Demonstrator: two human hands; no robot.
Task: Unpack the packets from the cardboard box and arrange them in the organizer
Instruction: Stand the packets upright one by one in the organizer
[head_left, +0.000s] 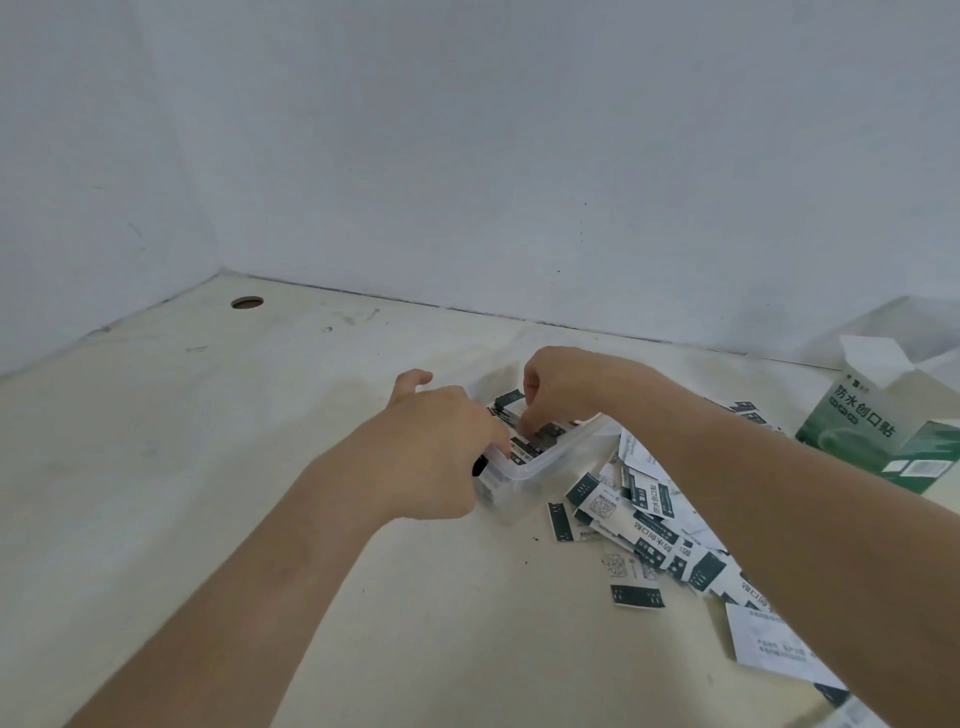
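A clear plastic organizer stands in the middle of the table, with dark green and white packets lined up inside. My left hand grips its near left rim, thumb lifted. My right hand reaches down into the organizer, fingertips pinching the packets there. A loose heap of packets lies on the table to the right of the organizer, partly under my right forearm. The green and white cardboard box stands open at the far right.
A white folded leaflet lies at the near right among the packets. The table meets two white walls in a corner, and a round cable hole sits at the back left.
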